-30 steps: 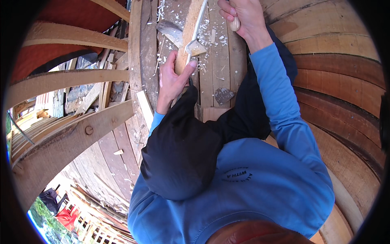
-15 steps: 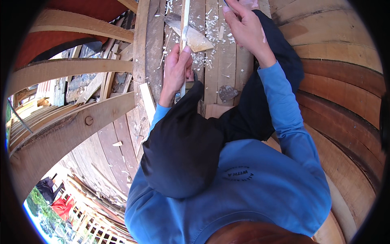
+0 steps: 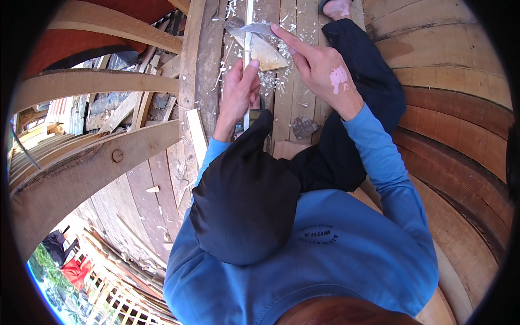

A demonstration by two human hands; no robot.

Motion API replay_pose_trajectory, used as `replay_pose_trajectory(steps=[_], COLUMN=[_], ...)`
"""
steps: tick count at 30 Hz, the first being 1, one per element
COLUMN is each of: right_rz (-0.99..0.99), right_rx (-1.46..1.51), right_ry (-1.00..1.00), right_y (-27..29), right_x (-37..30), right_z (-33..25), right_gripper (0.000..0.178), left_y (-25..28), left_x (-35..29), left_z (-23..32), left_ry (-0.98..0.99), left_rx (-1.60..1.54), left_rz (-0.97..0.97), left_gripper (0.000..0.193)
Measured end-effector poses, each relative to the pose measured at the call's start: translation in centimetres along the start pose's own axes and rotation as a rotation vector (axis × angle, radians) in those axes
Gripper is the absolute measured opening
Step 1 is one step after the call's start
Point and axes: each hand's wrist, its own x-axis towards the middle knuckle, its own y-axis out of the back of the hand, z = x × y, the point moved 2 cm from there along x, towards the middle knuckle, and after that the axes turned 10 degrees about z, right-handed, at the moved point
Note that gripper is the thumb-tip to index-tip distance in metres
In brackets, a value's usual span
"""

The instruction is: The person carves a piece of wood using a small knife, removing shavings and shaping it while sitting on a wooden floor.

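Near the head view's top, the left hand (image 3: pixel 238 89) is clamped on a pale wooden strip (image 3: pixel 247 53), its long axis pointing away from the blue top (image 3: pixel 346 265). Rightward, the right hand (image 3: pixel 330 73) grips a knife (image 3: pixel 260 29) crosswise, beyond that hold.

Worn planks form the floor (image 3: pixel 286 116), and curved boards make up the wall (image 3: pixel 455 114) on the right. Thick wooden beams (image 3: pixel 97 81) cross the left side, where bright daylight falls beside greenery (image 3: pixel 44 265) at lower left.
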Motion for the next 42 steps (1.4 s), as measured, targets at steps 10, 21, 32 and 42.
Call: replay_pose_trajectory(steps=[10, 21, 32, 42], right_rz=[0.020, 0.095, 0.242, 0.279], right_rx=[0.047, -0.127, -0.039, -0.108], right_ry=[0.027, 0.042, 0.232, 0.192], right_y=[-1.0, -1.0, -2.3, -0.5], right_x=[-0.7, -2.0, -3.3, -3.7], right_z=[-0.7, -0.2, -0.8, 1.2], right_gripper=[0.062, 0.076, 0.081, 0.077], left_y=[0.3, 2.1, 1.9, 4.7], left_x=[0.2, 1.7, 2.4, 2.4], left_z=[0.2, 2.2, 2.1, 2.7], left_ry=[-0.003, -0.357, -0.384, -0.308], left_rx=[0.051, 0.186, 0.477, 0.038], left_rz=[0.087, 0.431, 0.448, 0.517], left_gripper=[0.020, 0.043, 0.080, 0.037])
